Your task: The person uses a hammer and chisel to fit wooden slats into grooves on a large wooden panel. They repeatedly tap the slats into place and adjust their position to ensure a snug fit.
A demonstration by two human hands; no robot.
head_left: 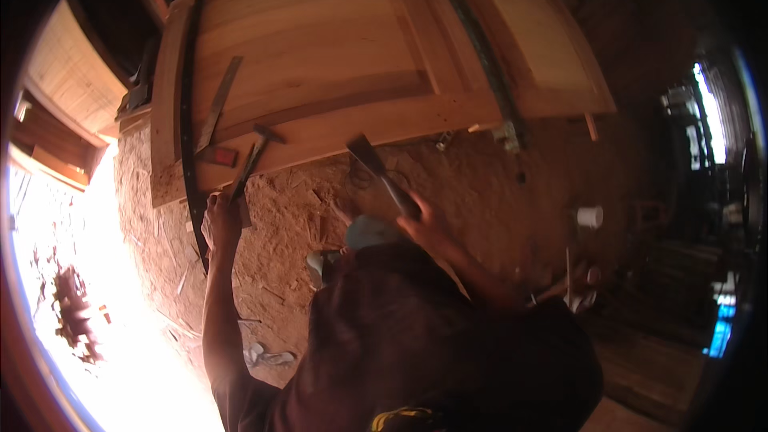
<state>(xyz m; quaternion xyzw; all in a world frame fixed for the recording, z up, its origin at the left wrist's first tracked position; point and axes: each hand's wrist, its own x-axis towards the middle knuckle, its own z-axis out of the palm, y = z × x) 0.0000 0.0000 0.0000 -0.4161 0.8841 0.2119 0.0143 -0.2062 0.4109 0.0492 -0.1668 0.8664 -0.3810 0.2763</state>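
A framed wooden panel door (312,40) lies flat, crossed by two long dark bar clamps (190,96). My left hand (222,220) is closed at the door's near left corner, beside the clamp's lower end. A hammer (254,156) rests over the door's near edge, its handle reaching my left fingers; whether they grip the handle or the clamp is hidden. My right hand (420,220) is wrapped round the handle of a dark tool with a broad flat end (376,166), held up just off the door's near edge.
A try square (219,104) with a reddish stock lies on the door's left part. The second clamp (476,32) has its jaw (508,136) past the near edge. Wood shavings litter the earthen floor (280,264). A white cup-like container (590,217) stands at the right.
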